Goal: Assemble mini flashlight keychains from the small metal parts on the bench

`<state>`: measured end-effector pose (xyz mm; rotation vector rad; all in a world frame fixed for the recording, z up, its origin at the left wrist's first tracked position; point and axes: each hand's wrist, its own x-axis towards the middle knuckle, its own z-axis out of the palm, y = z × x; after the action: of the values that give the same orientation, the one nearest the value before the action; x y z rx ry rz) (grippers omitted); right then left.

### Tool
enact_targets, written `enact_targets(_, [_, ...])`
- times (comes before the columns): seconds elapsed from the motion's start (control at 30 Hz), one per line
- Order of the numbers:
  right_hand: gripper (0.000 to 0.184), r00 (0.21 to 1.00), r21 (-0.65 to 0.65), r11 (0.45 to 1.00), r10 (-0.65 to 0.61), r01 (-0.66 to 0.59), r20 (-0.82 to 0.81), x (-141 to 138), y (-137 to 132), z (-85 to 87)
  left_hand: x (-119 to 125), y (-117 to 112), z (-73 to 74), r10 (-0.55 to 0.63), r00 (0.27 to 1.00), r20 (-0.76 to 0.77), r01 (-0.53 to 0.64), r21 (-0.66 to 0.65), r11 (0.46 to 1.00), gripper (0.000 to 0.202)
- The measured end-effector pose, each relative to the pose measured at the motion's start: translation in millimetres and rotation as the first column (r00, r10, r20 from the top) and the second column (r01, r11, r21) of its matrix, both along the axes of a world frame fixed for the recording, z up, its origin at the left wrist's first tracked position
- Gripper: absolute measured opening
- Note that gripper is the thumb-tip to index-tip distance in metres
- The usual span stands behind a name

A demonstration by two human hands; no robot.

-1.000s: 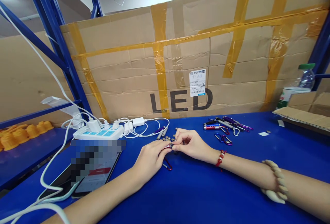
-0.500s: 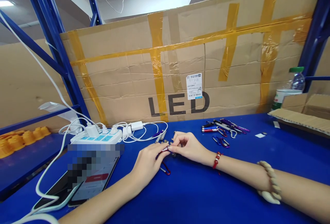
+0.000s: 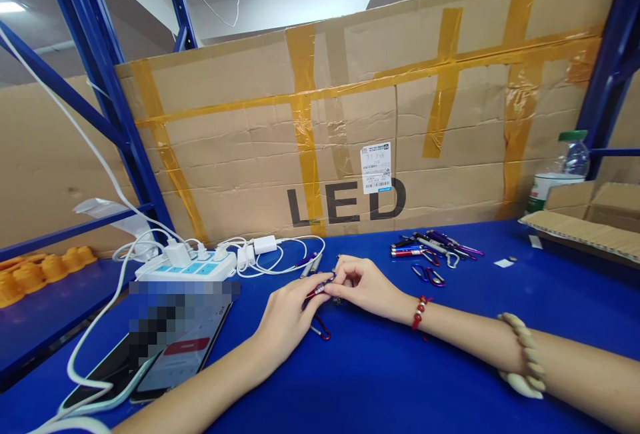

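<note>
My left hand (image 3: 289,316) and my right hand (image 3: 364,282) meet at the middle of the blue table (image 3: 380,367). Together they pinch a small red keychain flashlight (image 3: 319,289), the left gripping its body, the right's fingertips closed on its near end. A red carabiner (image 3: 320,327) hangs from it onto the table under my left hand. Several small button batteries (image 3: 323,275) lie just behind the fingers. More small flashlights (image 3: 310,265) lie behind them.
A pile of coloured keychain flashlights with carabiners (image 3: 434,249) lies to the right. A white power strip with chargers and cables (image 3: 187,262) and phones (image 3: 170,354) sit left. A taped cardboard box marked LED (image 3: 350,134) stands behind. An open carton (image 3: 585,217) and bottle (image 3: 560,171) are far right.
The view shifted slightly up and left. Both hands stayed together on the red flashlight, with only small finger movements.
</note>
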<state>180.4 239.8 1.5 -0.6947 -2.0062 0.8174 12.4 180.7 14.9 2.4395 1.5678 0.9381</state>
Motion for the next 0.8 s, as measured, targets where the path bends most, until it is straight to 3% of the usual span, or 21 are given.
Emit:
enact_targets(0.27, [0.035, 1.0, 0.038, 0.999, -0.003, 0.002, 0.022, 0.6, -1.7, 3.0, 2.6, -2.4, 4.3, -0.019, 1.0, -0.007, 0.019, -0.009, 1.0, 0.025])
enact_targets(0.53, [0.035, 0.999, 0.096, 0.995, 0.002, -0.005, 0.034, 0.4, -3.9, 4.1, 5.8, -5.4, 7.8, 0.039, 0.998, -0.042, -0.043, -0.091, 0.995, 0.024])
enact_targets(0.8, [0.03, 1.0, 0.057, 0.998, -0.005, 0.005, 0.0, 0.3, -6.1, 4.8, 4.9, -5.1, 6.6, 0.069, 0.997, -0.042, -0.073, -0.103, 0.992, 0.027])
